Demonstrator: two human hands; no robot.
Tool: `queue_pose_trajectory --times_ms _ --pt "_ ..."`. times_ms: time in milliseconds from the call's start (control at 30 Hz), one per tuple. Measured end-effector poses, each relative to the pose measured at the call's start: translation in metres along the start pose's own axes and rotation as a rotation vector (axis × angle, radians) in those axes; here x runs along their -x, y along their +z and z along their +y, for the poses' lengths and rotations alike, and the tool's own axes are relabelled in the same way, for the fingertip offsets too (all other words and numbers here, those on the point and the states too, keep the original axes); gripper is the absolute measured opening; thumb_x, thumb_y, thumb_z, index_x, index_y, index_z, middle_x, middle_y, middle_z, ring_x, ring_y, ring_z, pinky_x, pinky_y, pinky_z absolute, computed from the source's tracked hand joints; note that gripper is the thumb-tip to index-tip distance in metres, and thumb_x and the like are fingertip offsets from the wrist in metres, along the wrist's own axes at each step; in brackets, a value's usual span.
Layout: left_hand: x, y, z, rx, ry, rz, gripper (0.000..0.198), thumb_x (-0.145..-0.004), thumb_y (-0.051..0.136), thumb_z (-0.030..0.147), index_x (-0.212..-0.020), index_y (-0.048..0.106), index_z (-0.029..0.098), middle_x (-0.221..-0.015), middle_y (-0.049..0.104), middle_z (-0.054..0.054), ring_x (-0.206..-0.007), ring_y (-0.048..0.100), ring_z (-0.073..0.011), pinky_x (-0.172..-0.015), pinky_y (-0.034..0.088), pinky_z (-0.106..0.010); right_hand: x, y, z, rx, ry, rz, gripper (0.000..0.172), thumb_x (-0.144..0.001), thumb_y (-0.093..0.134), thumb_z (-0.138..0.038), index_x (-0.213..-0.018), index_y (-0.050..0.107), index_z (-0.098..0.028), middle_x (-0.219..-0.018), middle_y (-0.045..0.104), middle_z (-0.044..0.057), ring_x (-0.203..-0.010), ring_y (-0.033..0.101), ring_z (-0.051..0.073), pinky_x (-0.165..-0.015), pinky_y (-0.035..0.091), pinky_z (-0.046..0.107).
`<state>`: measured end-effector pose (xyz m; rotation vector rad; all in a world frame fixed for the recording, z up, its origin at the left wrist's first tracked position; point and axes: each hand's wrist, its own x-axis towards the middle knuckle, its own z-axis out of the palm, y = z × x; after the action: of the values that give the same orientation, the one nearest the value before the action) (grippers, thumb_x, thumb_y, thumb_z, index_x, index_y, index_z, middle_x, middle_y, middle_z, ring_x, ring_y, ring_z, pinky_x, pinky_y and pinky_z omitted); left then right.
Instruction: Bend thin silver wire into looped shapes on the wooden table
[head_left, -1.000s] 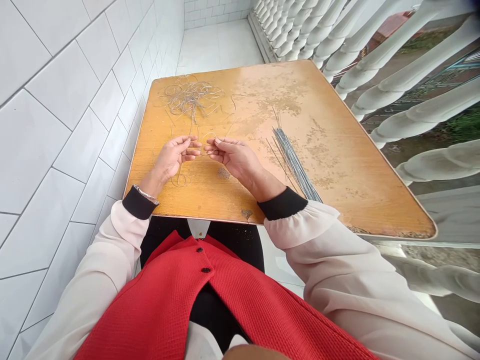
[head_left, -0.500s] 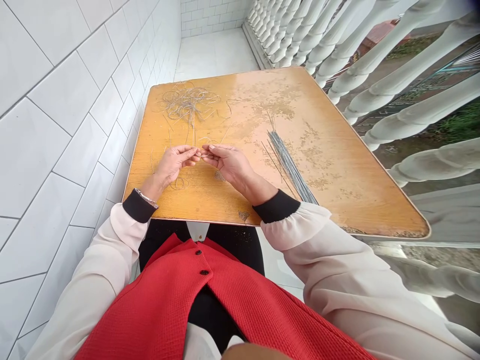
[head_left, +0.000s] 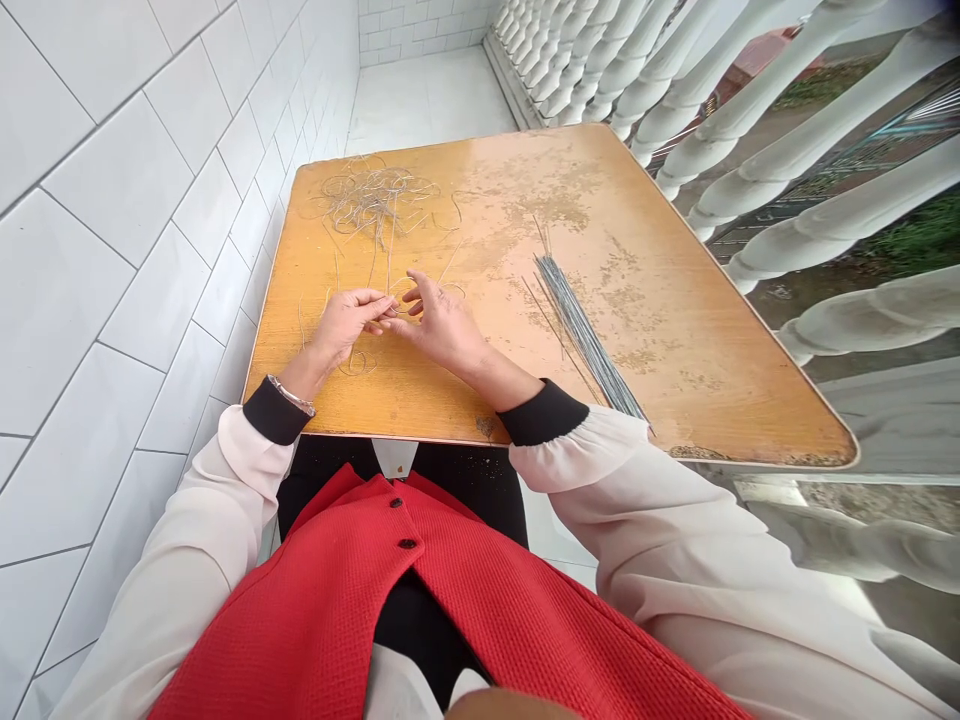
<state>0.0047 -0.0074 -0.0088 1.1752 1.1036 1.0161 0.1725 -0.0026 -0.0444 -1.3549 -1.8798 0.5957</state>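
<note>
My left hand (head_left: 346, 323) and my right hand (head_left: 435, 320) meet over the near left part of a worn orange table (head_left: 675, 330). Both pinch a thin bent wire (head_left: 396, 308) between their fingertips. The right hand's palm faces left and its fingers curl around the wire. Another small wire loop (head_left: 358, 362) lies on the table just below my left hand.
A tangled pile of bent wires (head_left: 375, 197) lies at the table's far left. A bundle of straight grey wires (head_left: 583, 335) lies to the right of my hands. A white tiled wall runs along the left and white balusters (head_left: 750, 110) along the right.
My right hand has turned its palm leftward and its fingers have curled over the wire. Both hands stay together at the same spot.
</note>
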Motion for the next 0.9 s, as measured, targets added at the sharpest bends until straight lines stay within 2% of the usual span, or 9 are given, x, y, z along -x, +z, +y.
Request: queue_pose_trajectory --times_ms 133,267,400,567,633,733,800,900 --pt "-0.001 0.0 0.0 -0.041 0.003 -0.021 0.018 -0.089 0.072 0.016 -0.071 0.073 0.014 -0.066 0.069 0.001 -0.058 0.06 -0.0048 -0.058 0.045 -0.018 0.002 -0.002 -0.006 0.117 -0.038 -0.073 0.059 -0.091 0.068 -0.041 -0.142 0.058 -0.013 -0.126 0.07 0.021 -0.1 0.07 0.031 -0.097 0.053 0.052" --pt "0.001 0.001 0.003 -0.058 0.008 -0.036 0.02 -0.089 0.072 0.015 -0.069 0.072 0.013 -0.065 0.068 0.001 -0.059 0.06 -0.0048 -0.058 0.046 -0.016 0.002 -0.003 -0.008 0.127 -0.021 -0.086 0.06 -0.092 0.067 -0.043 -0.142 0.058 -0.012 -0.126 0.071 0.021 -0.099 0.071 0.031 -0.093 0.054 0.048" --pt "0.003 0.001 0.006 -0.038 0.0 -0.047 0.023 -0.093 0.068 0.017 -0.07 0.069 0.014 -0.069 0.07 0.001 -0.061 0.063 -0.0046 -0.057 0.045 -0.016 0.001 -0.006 -0.009 0.109 -0.027 -0.082 0.048 -0.096 0.061 -0.043 -0.134 0.065 -0.015 -0.113 0.075 0.017 -0.091 0.071 0.029 -0.088 0.054 0.045" --pt "0.001 -0.002 0.005 -0.014 -0.016 -0.047 0.021 -0.096 0.066 0.022 -0.077 0.065 0.014 -0.077 0.074 0.0 -0.061 0.066 -0.0035 -0.054 0.042 -0.014 0.0 -0.012 -0.01 0.029 -0.011 -0.033 0.026 -0.092 0.064 -0.034 -0.108 0.075 -0.016 -0.093 0.076 0.011 -0.079 0.067 0.023 -0.08 0.051 0.038" --pt "0.001 -0.003 0.004 -0.012 -0.027 -0.045 0.022 -0.096 0.067 0.027 -0.078 0.064 0.015 -0.077 0.075 -0.001 -0.058 0.065 -0.0035 -0.052 0.04 -0.014 -0.001 -0.014 -0.01 -0.074 0.018 -0.027 0.02 -0.091 0.066 -0.036 -0.092 0.075 -0.018 -0.079 0.073 0.007 -0.071 0.064 0.019 -0.074 0.05 0.033" --pt "0.0 -0.004 0.004 -0.012 -0.033 -0.063 0.022 -0.097 0.066 0.03 -0.082 0.064 0.015 -0.071 0.074 0.0 -0.053 0.064 -0.0041 -0.049 0.039 -0.016 -0.003 -0.019 -0.012 -0.375 0.132 -0.053 0.028 -0.09 0.068 -0.042 -0.076 0.071 -0.019 -0.07 0.068 0.003 -0.056 0.053 0.012 -0.059 0.044 0.027" --pt "0.0 -0.004 0.004 -0.01 -0.034 -0.074 0.021 -0.098 0.065 0.031 -0.084 0.065 0.015 -0.068 0.072 0.001 -0.052 0.064 -0.0044 -0.049 0.039 -0.015 -0.003 -0.022 -0.015 -0.597 0.219 -0.064 0.028 -0.089 0.07 -0.042 -0.075 0.07 -0.018 -0.074 0.07 0.004 -0.051 0.046 0.008 -0.05 0.038 0.024" --pt "0.0 -0.005 0.004 0.001 -0.03 -0.075 0.022 -0.097 0.067 0.034 -0.086 0.066 0.015 -0.066 0.07 0.002 -0.053 0.065 -0.0045 -0.049 0.04 -0.015 -0.004 -0.027 -0.02 -0.829 0.342 -0.12 0.019 -0.087 0.072 -0.032 -0.077 0.07 -0.017 -0.074 0.069 0.003 -0.049 0.042 0.007 -0.044 0.033 0.022"
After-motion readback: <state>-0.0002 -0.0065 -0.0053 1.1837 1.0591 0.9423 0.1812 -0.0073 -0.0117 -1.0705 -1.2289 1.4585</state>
